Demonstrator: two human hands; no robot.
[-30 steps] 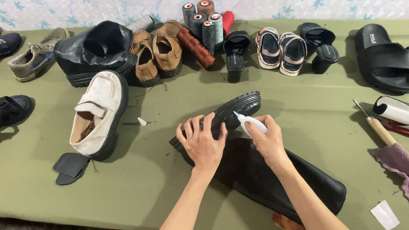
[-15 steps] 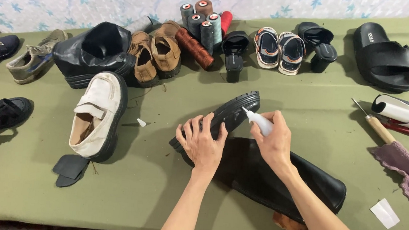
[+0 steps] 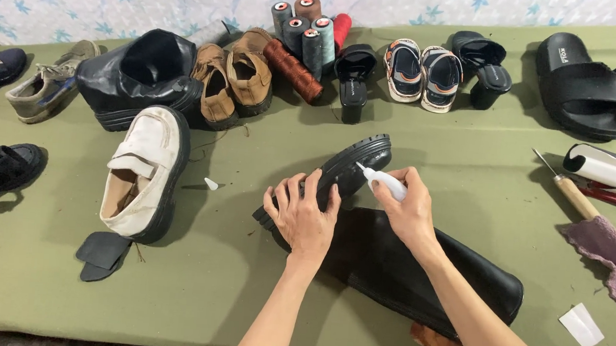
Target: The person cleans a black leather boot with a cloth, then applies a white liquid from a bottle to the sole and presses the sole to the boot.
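A tall black boot (image 3: 417, 273) lies on its side on the green table (image 3: 254, 293), its lugged black sole (image 3: 356, 162) turned up and pointing away from me. My left hand (image 3: 303, 215) presses down on the heel end of the sole. My right hand (image 3: 409, 212) grips a small white glue tube (image 3: 386, 182), its nozzle touching the sole's edge near the middle. A tiny white cap (image 3: 210, 184) rests on the cloth left of the boot.
A white strap shoe (image 3: 141, 174) and a loose black sole piece (image 3: 100, 253) sit at left. Boots, brown shoes, thread spools (image 3: 306, 34), sandals and black slides line the far edge. An awl (image 3: 569, 192), a white roll, red pliers, a mauve rag (image 3: 612, 263) lie right.
My right hand has slid the glue tube's nozzle a little along the sole's edge. The left hand stays pressed on the sole.
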